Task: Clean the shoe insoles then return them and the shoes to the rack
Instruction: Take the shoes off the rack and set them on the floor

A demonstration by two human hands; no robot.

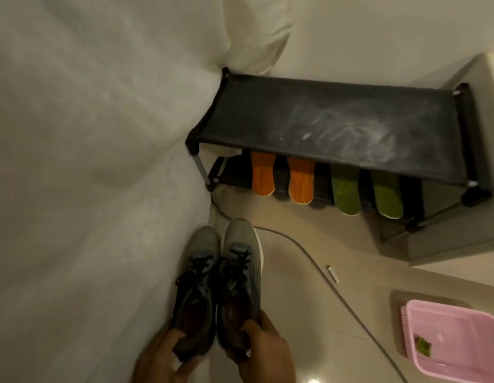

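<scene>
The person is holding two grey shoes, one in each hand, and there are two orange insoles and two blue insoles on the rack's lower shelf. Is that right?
Almost. The head view shows the left hand and right hand each holding a grey shoe, and two orange insoles on the rack's lower shelf. But the other two insoles are green, not blue.

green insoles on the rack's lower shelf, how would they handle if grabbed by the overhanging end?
The green insoles look thin and flat, so probably light and bendy. Their ends overhang the lower shelf, so a pinch there seems easy, though a nudge could slide them off. Surface grip cannot be judged.
</scene>
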